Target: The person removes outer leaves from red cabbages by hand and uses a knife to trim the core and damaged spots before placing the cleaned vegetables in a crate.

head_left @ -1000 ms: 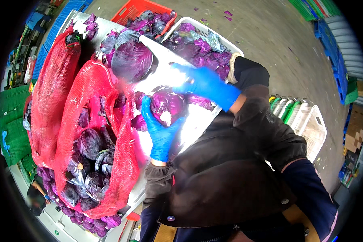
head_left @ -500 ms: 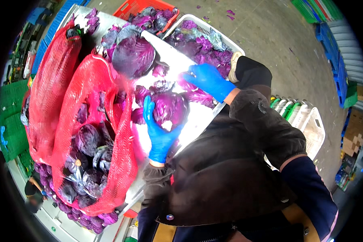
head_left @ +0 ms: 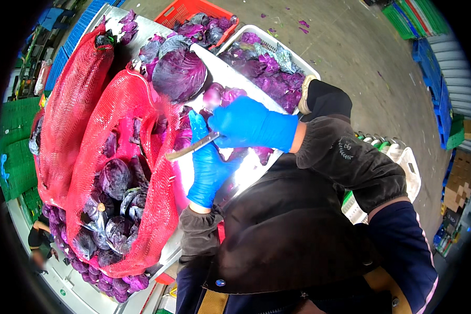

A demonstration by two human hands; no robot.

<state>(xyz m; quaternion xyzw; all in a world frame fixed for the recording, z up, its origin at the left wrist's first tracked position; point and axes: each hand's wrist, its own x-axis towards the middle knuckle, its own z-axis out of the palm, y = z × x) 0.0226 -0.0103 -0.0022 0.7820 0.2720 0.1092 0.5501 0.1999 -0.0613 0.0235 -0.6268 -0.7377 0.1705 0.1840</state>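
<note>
Both my hands wear blue gloves and meet over the white table top [head_left: 214,60]. My right hand [head_left: 254,125] is closed around a knife [head_left: 192,147], which points left across my left hand's fingers. My left hand [head_left: 206,167] is curved against a red cabbage [head_left: 238,154], its fingers stretched up along the left side; my right hand covers most of that cabbage. Another large red cabbage [head_left: 179,75] sits just beyond, with loose purple leaves [head_left: 230,95] beside it. Left of my hands lies an opened red mesh sack [head_left: 161,209] with several dark cabbages [head_left: 115,180] showing inside.
A second, full mesh sack [head_left: 70,120] lies farther left. Beyond the table stand a red crate [head_left: 167,17] and a white crate [head_left: 311,70], both holding purple leaves. Another white crate [head_left: 411,172] is at my right. More cabbages [head_left: 115,285] line the near left.
My right hand has moved left and down to the cabbage, bringing the knife across my left hand. The left hand keeps nearly the same place. The view has shifted slightly.
</note>
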